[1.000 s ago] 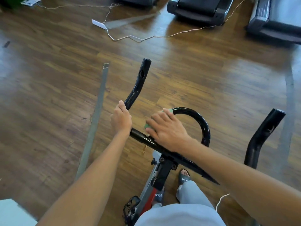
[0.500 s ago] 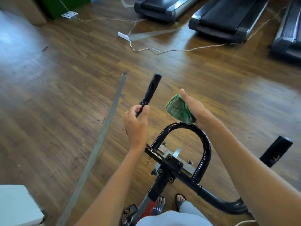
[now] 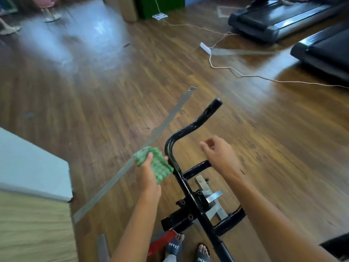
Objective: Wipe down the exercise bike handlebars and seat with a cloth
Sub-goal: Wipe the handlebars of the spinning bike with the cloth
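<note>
The left hand (image 3: 149, 174) now grips the green cloth (image 3: 154, 163), passed over from the right, beside the bend of the bike's left handlebar (image 3: 187, 129); the right hand (image 3: 220, 154) hovers loosely curled and empty – the left side likely comes next

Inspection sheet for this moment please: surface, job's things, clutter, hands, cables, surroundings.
Surface: wooden floor, glossy, with glare patches.
Job's things: green cloth beside the black handlebars; seat not in view.
Clutter: metal strip lying on the floor; white slab at left.
Hands: left hand grips the cloth; right hand above the handlebar loop, fingers loosely curled, holding nothing.
Cables: white cord trailing across the floor from a power strip.
Surroundings: treadmills at upper right; green box behind.
</note>
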`<state>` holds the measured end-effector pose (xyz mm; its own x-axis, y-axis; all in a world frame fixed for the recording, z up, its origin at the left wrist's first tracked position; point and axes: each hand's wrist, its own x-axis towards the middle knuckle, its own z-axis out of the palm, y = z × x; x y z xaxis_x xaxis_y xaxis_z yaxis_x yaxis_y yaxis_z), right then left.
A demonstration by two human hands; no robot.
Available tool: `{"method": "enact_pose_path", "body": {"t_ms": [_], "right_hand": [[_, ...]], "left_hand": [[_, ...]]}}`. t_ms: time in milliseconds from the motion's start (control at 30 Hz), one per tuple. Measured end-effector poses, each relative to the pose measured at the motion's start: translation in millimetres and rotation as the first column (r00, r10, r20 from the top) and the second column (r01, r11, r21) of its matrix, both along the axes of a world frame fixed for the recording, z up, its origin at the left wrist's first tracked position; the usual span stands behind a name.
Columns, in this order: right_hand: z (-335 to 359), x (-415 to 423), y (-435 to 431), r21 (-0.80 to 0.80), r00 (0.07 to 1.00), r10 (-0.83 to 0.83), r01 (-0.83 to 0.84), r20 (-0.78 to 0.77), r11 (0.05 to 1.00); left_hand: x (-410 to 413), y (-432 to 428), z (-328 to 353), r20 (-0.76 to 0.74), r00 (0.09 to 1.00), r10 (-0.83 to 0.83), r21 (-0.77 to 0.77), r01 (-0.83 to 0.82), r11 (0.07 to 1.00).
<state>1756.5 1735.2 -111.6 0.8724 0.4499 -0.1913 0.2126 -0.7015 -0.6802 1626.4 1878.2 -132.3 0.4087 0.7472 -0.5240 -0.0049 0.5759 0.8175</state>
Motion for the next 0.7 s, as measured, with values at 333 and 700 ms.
{"method": "enact_pose_path", "body": {"t_ms": [333,700], "right_hand": [[-33,11,-19,-0.431,1.0,0.011,-0.005,0.011,0.902],[-37,20,-17,-0.452,0.997,0.014,-0.048,-0.078,0.891]], "left_hand": [[54,-5,-49,-0.393,0.902,-0.177,0.006,0.195,0.981],[71,30,-41,-0.496,0.795,-0.35,0.135,0.469,0.873]]}}
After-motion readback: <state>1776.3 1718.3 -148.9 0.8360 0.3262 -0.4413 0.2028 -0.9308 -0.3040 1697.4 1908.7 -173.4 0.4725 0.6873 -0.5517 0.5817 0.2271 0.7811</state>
